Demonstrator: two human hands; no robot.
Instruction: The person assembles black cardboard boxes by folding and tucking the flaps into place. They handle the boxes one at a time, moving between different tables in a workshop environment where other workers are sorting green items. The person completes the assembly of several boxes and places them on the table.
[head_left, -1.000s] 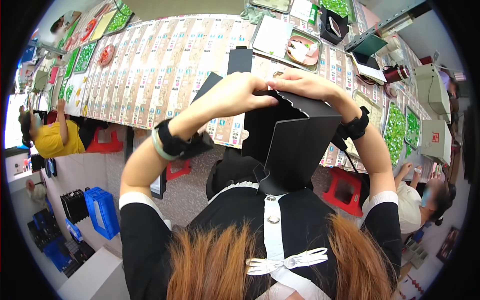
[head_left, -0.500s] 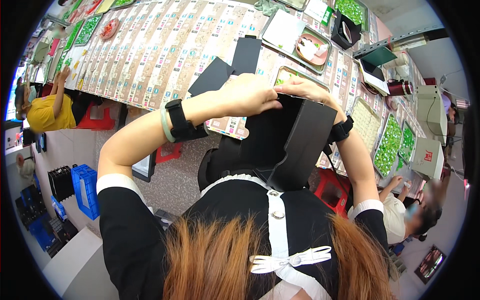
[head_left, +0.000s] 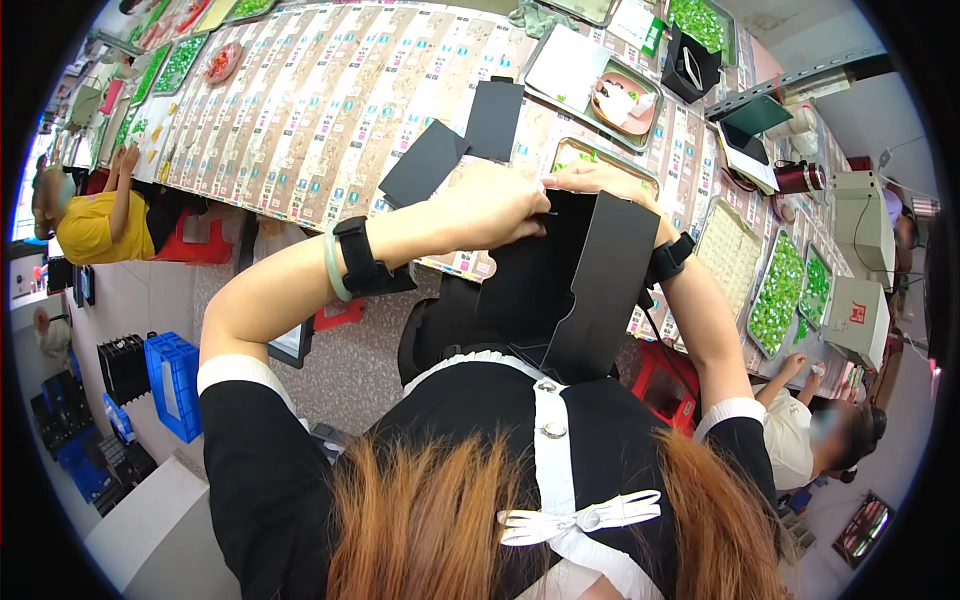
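A black folding cardboard box (head_left: 602, 285) stands partly folded at the table's near edge, against my front. Its dark inside faces me, and its right wall has a notched edge. My left hand (head_left: 500, 205) is closed, its fingers curled at the box's far edge, thumb and fingertips reaching inside. My right hand (head_left: 598, 180) bends over the far right corner, its fingertips meeting the left hand's; most of its fingers are hidden behind the box wall. Beyond my left hand lie two flat black card pieces, one slanted (head_left: 425, 163) and one nearly upright (head_left: 494, 120).
Behind my right hand is a shallow tray (head_left: 575, 152). Farther right stand a tray with a pink dish (head_left: 625, 100), a small black box (head_left: 692, 62) and trays of green pieces (head_left: 776, 290). People sit at left (head_left: 95, 225) and right (head_left: 800, 435); blue crates (head_left: 172, 385) stand on the floor.
The box's right wall has tilted slightly left. Both hands have shifted a little left with it, still at its far edge.
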